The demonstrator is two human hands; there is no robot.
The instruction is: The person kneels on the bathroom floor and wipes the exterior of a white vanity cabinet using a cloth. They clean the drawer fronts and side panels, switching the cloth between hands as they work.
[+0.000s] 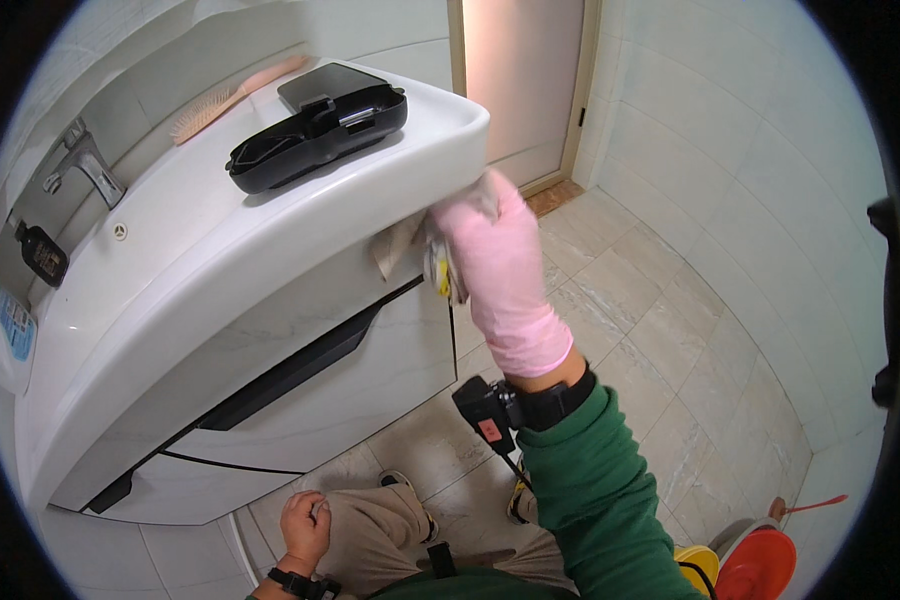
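My right hand (485,230), in a pink rubber glove, is closed round a crumpled cloth (438,262) with a yellow patch. It presses the cloth against the upper right corner of the white marbled vanity cabinet (360,375), just under the rim of the white washbasin (440,165). The glove hides much of the cloth. Down at the lower left, my bare left hand (305,525) hangs over my thigh, its fingers curled in with nothing visible in them. Each wrist wears a black strap, and the right one carries a small black device (487,415).
On the basin lie a black case (315,140), a dark flat phone-like slab (340,85) and a pink hairbrush (230,100). A chrome tap (90,170), dark bottle (42,255) and white jug (5,330) stand leftward. A red basin (760,567) sits at lower right.
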